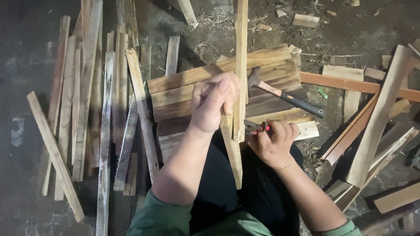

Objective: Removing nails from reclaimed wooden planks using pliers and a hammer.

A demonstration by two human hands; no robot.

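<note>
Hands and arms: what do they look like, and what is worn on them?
Both hands are bare: the left hand and right hand show no gloves, rings or watch. Green sleeves are pushed up near the elbows, leaving the forearms uncovered.

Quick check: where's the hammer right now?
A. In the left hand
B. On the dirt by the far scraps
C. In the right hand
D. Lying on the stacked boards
D: the hammer lies free on the boards; the right hand grips pliers, the left hand a strip.
</note>
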